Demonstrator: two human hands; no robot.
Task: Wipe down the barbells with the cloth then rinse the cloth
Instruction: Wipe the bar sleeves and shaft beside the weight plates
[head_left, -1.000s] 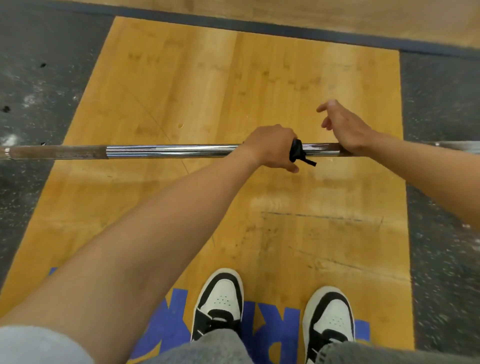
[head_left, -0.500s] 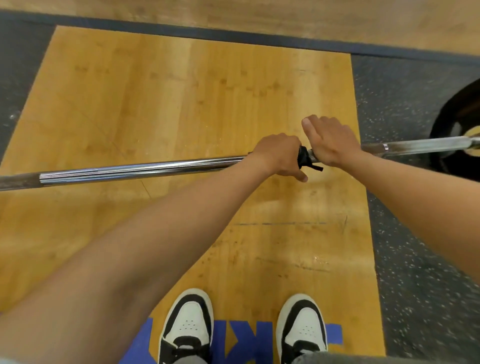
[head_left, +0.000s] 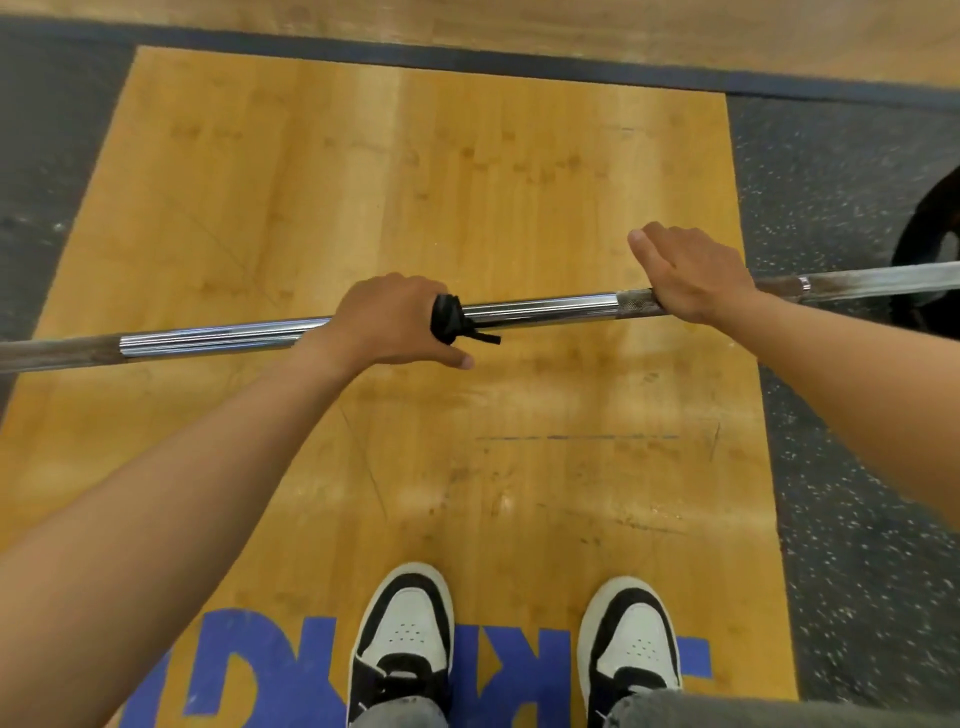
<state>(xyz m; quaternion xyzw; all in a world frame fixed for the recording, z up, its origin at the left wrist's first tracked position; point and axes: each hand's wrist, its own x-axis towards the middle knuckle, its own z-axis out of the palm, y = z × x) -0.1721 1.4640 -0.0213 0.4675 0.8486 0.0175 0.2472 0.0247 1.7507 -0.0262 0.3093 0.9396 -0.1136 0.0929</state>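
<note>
The barbell runs across the view from the left edge to the right edge, slightly higher at the right, above a wooden platform. Speckled dark rubber flooring borders the platform on both sides, and a dark strip edges its far side. Open wood lies beyond the bar and between the bar and the two black-and-white shoes standing near blue lettering. A black weight plate shows at the right edge, behind the bar's end. The left hand is curled round the bar, gripping a black cloth wrapped about it; a loose end of the cloth sticks out to the right. The right hand grips the bar farther right, fingers curled over the top, apart from the left hand, with bare chrome between them.
</note>
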